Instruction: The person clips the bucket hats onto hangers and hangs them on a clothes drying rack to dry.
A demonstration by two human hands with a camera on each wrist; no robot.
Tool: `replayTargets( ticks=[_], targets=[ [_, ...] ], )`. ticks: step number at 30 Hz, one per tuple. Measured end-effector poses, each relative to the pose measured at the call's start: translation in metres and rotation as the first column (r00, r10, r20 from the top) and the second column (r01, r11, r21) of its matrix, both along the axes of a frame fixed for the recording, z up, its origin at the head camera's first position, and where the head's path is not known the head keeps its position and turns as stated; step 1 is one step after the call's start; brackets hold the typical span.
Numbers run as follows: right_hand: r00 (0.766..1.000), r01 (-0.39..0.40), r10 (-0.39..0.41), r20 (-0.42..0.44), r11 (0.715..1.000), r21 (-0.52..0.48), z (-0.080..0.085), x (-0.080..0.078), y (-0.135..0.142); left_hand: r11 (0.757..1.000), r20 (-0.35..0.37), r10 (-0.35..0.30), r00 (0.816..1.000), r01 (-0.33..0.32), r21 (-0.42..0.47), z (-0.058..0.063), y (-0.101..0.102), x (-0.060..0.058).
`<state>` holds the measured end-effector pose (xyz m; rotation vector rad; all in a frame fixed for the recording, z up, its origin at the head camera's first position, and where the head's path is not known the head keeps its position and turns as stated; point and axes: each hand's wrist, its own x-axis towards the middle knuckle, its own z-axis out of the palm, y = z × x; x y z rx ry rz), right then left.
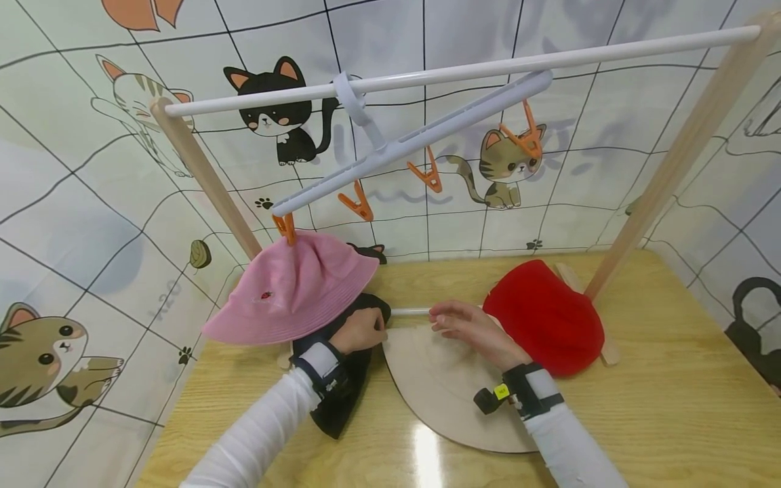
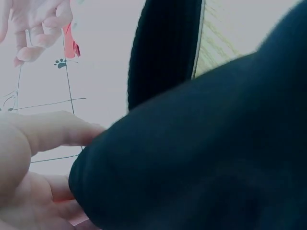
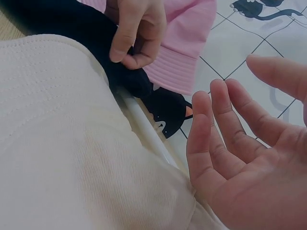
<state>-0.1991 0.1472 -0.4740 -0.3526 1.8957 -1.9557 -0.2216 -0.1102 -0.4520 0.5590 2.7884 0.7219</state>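
Counting remotely: 4 hats. My L hand (image 1: 360, 330) has its grip pinching the black hat (image 1: 342, 407), partly behind the pink bucket hat (image 1: 299, 288); R hand (image 1: 478, 332), grip released, is nr the beige hat (image 1: 427, 393); red hat (image 1: 543, 318) by R post (image 1: 665, 176). 4 orange clips (image 1: 360, 203), 1 hanger (image 1: 421, 139). Gap betw. hands; wood-grain tabletop (image 1: 665, 386) edge meets cat-print wall (image 1: 396, 234).

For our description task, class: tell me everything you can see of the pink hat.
The pink hat has a soft, cloth-like crown, creased below the top, a wide brim with stitched rows, and a small red motif. It hangs tilted, crown up, from an orange clip at the lower end of the slanted hanger. It partly covers the black fabric; contact is unclear.
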Motion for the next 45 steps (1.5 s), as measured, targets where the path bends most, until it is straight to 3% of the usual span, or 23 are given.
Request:
replayTargets(
  ticks=[10, 17, 25, 31, 37, 45],
  targets=[
    [1.0, 0.002, -0.002, 0.006, 1.0, -0.009, -0.001, 0.0, -0.001, 0.993, 0.014, -0.007, 1.0, 0.009, -0.114, 0.004, 0.0, -0.002],
    [1.0, 0.013, -0.013, 0.021, 1.0, -0.007, -0.004, 0.0, 0.0, 0.99, 0.042, -0.076, 0.996, 0.081, -0.119, 0.018, 0.0, 0.005],
    [0.999, -0.001, 0.002, 0.036, 1.0, -0.018, -0.007, 0.0, 0.0, 0.982, 0.019, -0.163, 0.986, 0.164, -0.09, 0.039, 0.0, 0.011],
    [1.0, -0.017, 0.018, 0.02, 0.999, -0.029, -0.008, 0.0, 0.0, 0.988, 0.02, -0.151, 0.988, 0.152, -0.022, 0.056, -0.004, 0.013],
    [1.0, -0.021, 0.021, 0.008, 0.999, -0.031, -0.009, 0.001, 0.0, 0.994, 0.006, -0.106, 0.994, 0.106, -0.033, 0.071, -0.01, 0.014],
    [0.999, -0.018, 0.02, 0.034, 0.999, -0.034, -0.007, 0.003, 0.0, 0.991, -0.003, -0.114, 0.993, 0.114, -0.072, 0.089, -0.019, 0.015]
  ],
)
